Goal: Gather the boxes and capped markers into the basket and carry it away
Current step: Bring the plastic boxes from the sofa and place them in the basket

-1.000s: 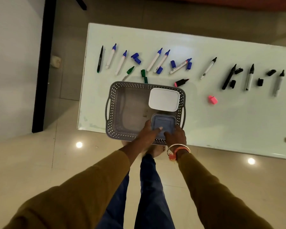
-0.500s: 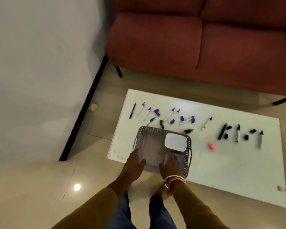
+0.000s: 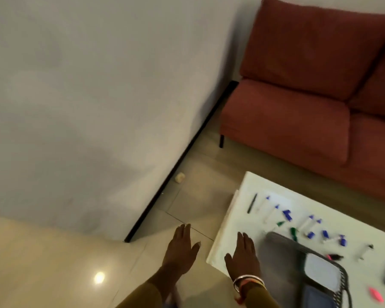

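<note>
The grey perforated basket point(image 3: 282, 258) sits on the white table point(image 3: 236, 230) at the lower right, blurred. Inside it lie a white box point(image 3: 322, 272) and a blue-grey box point(image 3: 316, 296). Several markers and loose caps are strewn behind the basket, among them blue ones point(image 3: 287, 215), a green one point(image 3: 293, 232) and a pink cap point(image 3: 376, 295). My left hand point(image 3: 180, 250) hovers flat over the floor, left of the table. My right hand point(image 3: 242, 256) is spread over the table's near left corner. Both hold nothing and are off the basket.
A red sofa point(image 3: 298, 107) stands behind the table. A pale wall point(image 3: 98, 107) with a black base strip point(image 3: 176, 165) fills the left. A small beige object point(image 3: 180, 177) lies on the tiled floor by the strip.
The view has swung left and up, pushing the table and basket to the lower right. Both hands have come off the basket and its blue-grey box and now hover with fingers spread.
</note>
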